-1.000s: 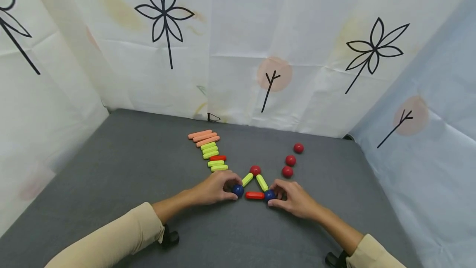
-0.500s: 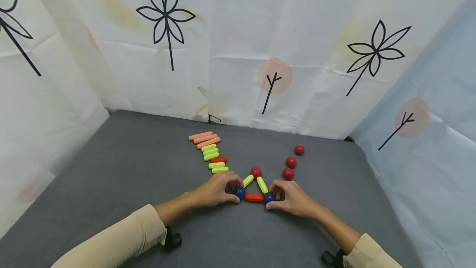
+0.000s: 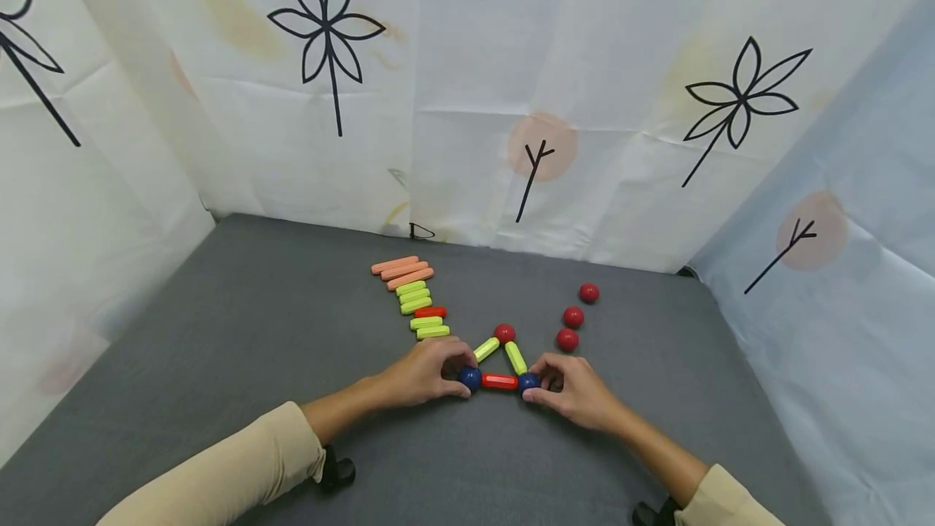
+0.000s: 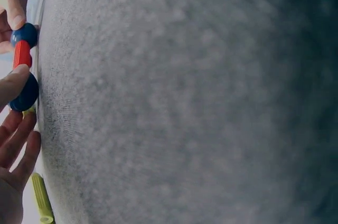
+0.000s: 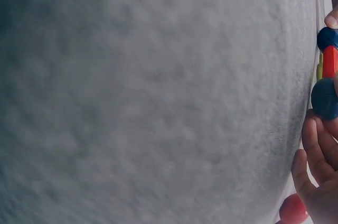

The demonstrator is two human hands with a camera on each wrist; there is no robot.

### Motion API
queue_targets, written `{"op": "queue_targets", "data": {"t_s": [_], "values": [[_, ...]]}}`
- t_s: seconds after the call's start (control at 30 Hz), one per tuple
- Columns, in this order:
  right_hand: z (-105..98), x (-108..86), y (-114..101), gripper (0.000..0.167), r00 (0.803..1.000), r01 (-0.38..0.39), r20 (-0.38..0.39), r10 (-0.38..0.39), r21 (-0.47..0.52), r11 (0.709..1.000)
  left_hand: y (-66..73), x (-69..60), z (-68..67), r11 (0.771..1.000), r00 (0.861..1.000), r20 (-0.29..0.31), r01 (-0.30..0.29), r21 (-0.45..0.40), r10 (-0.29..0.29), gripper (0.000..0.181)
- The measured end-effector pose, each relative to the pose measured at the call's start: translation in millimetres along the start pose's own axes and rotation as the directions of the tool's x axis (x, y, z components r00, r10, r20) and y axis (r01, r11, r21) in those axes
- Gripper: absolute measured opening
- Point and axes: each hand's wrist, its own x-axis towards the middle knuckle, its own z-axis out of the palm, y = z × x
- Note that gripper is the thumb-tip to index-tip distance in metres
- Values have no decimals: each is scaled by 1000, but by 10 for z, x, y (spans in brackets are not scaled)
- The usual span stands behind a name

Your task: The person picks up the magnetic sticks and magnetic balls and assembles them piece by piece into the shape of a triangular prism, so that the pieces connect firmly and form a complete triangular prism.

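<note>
My left hand (image 3: 431, 368) pinches a blue ball (image 3: 471, 379) between thumb and fingers. Opposite it, my right hand (image 3: 577, 390) holds a second blue ball (image 3: 527, 382) the same way. A short red rod (image 3: 500, 381) bridges the two balls, touching both in the head view. From the balls, a yellow-green rod (image 3: 486, 349) on the left and another yellow-green rod (image 3: 516, 358) on the right slant up to a red ball (image 3: 504, 334), forming a triangle. Fingers partly hide the left rod's lower end. In the left wrist view the red rod (image 4: 22, 55) sits between both balls.
Left of the triangle runs a column of orange rods (image 3: 400, 269), yellow-green rods (image 3: 415, 297) and one red rod (image 3: 430, 312). Three loose red balls (image 3: 573, 316) lie to the right. A patterned white cloth (image 3: 467, 104) hangs behind the grey table (image 3: 292, 307).
The left blue ball has come right against the red rod, closing the small gap that was there a second ago. Both hands keep their hold.
</note>
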Motion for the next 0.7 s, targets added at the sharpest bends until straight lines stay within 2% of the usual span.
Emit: {"op": "queue_targets", "data": {"t_s": [0.23,0.47,0.6,0.7], "values": [[18,77,-28,31,999,-13,-32,12,-37,999,-12,-1,0,1000,1000,-17,-14,16,15,35],[43,497,-147,49,992,-106,-64,104,-32,994,-38,10,-7,1000,1000,-19,-14,7,14,35],[49,712,-154,40,991,-122,-55,118,-63,991,-33,18,-12,1000,1000,-15,-4,-3,4,34],[28,786,-123,27,994,-106,-26,104,-64,992,-24,22,-15,1000,1000,-15,0,-10,0,33]]}}
